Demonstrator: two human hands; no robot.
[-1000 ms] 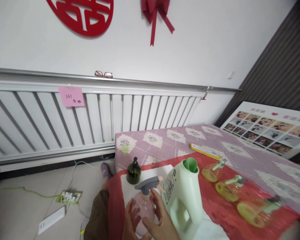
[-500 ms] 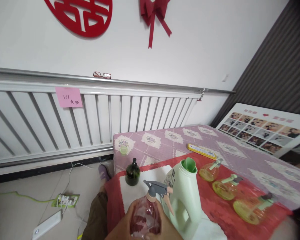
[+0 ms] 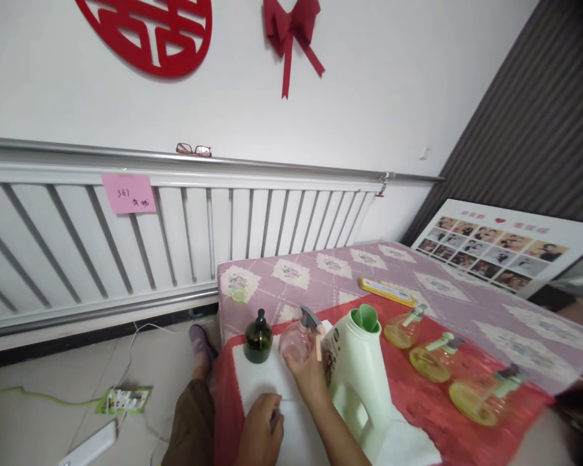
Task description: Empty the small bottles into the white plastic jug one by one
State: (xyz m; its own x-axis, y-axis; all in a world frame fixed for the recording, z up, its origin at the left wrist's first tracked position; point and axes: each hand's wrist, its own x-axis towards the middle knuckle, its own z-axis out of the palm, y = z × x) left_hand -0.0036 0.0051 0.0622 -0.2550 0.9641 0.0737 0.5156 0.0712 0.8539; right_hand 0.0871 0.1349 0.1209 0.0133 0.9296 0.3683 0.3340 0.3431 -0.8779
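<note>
Beside the dark green pump bottle (image 3: 258, 344), I have the right hand (image 3: 308, 377) clasped around the pink trigger spray bottle (image 3: 295, 340); whether the curled left hand (image 3: 262, 428) grips anything, I can't tell. Swinging the right forearm (image 3: 335, 421) outward could topple the pale green handled jug (image 3: 362, 359).

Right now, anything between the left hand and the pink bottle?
Only the right hand, wrapped around the near side of the pink bottle. Nothing else visible blocks the left hand; the green bottle stands off to the left.
</note>
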